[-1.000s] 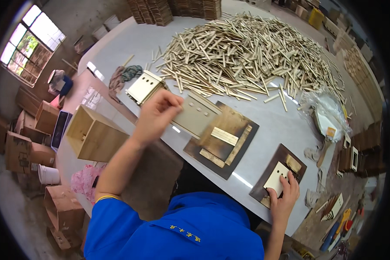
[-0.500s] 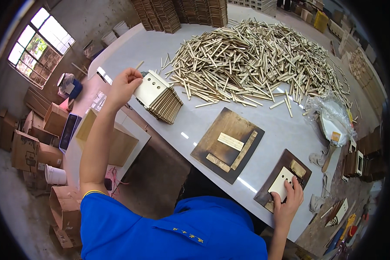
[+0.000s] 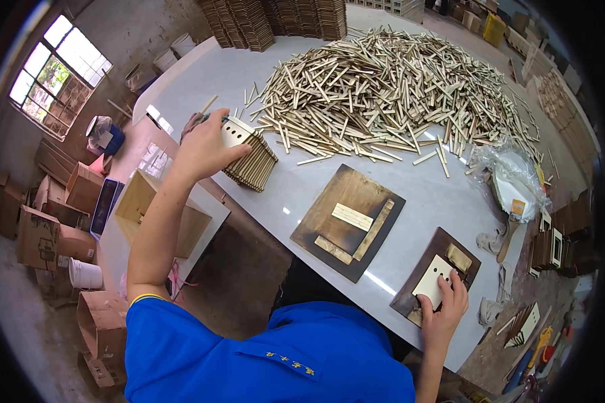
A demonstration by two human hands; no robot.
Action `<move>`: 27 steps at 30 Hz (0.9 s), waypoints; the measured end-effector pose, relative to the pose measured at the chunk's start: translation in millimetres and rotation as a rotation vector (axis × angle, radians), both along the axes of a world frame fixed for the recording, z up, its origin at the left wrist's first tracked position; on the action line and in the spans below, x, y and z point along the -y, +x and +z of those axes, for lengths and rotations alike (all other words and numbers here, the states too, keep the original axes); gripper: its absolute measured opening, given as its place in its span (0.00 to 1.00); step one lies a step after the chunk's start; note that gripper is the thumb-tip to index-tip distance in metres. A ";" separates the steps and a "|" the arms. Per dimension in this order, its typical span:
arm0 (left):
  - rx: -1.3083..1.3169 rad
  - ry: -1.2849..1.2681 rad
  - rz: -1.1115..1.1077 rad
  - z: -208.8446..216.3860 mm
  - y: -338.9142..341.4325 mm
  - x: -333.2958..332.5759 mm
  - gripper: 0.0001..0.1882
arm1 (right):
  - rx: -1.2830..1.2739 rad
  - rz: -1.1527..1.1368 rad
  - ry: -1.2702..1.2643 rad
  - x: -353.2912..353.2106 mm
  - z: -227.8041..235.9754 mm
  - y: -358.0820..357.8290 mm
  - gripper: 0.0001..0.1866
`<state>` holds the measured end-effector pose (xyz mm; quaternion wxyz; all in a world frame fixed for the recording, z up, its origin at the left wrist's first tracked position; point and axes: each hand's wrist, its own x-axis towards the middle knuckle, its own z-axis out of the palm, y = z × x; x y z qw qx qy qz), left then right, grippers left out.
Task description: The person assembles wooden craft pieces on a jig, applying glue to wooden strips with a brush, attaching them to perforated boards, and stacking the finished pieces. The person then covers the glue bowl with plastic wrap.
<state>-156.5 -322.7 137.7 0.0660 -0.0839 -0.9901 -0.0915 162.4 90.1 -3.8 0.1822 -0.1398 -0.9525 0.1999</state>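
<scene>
At the table's left edge, my left hand [image 3: 210, 149] spans the top of a stack of thin wooden panels [image 3: 254, 165], its thumb at one edge and its fingers at the other. Dark round holes run through the pale top panel [image 3: 233, 134]. A dark greyish lump beside that hand is partly hidden. At right, my right hand [image 3: 444, 303] grips a pale holed panel [image 3: 429, 281] lying on a dark board [image 3: 408, 290] with a raised wooden block. Between the hands sits a larger scorched board [image 3: 323, 208] bearing pale strips [image 3: 351, 217] and two wooden stops.
A big heap of short wooden sticks [image 3: 383, 94] covers the table's far side. Tall brown stacks [image 3: 275, 20] stand behind it. A clear plastic bag [image 3: 511, 178] and a brush [image 3: 509, 243] lie at right. Cardboard boxes [image 3: 40, 235] and a wooden box [image 3: 181, 218] are at left.
My left hand has shifted from pinching at the stack's far left side to spreading over its top panel, thumb across the near edge. My right hand stays on its panel.
</scene>
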 end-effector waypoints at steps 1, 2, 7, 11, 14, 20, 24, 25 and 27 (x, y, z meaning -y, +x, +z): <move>-0.002 -0.016 -0.001 0.7 -0.4 -0.6 0.41 | -0.001 0.002 0.000 0.0 -0.2 -0.4 0.30; -0.003 -0.032 -0.001 1.4 -0.7 -1.0 0.41 | -0.003 0.005 -0.001 -0.1 -0.3 -1.0 0.29; 0.027 -0.033 0.017 5.1 -2.0 -7.8 0.41 | -0.016 0.005 0.010 -1.2 -0.2 -0.5 0.29; 0.018 0.008 -0.043 4.7 -2.4 -13.4 0.41 | -0.030 0.006 0.000 -2.9 0.5 -0.7 0.30; -0.014 0.026 -0.043 0.5 1.0 -4.7 0.40 | -0.044 0.016 -0.004 -2.7 -0.1 -1.4 0.30; -0.217 0.015 -0.141 -4.5 11.9 -11.1 0.34 | -0.042 -0.014 0.087 -13.6 13.1 -3.4 0.30; -0.354 0.224 -0.501 -16.9 44.6 -57.1 0.28 | -0.075 -0.011 0.115 -20.2 8.4 4.3 0.30; -0.303 0.286 -0.548 -24.0 52.3 -68.8 0.27 | -0.072 -0.002 0.115 -20.5 8.4 7.0 0.30; -0.334 0.237 -0.663 -45.2 56.9 -84.5 0.24 | -0.067 0.024 0.116 -24.1 9.7 9.5 0.30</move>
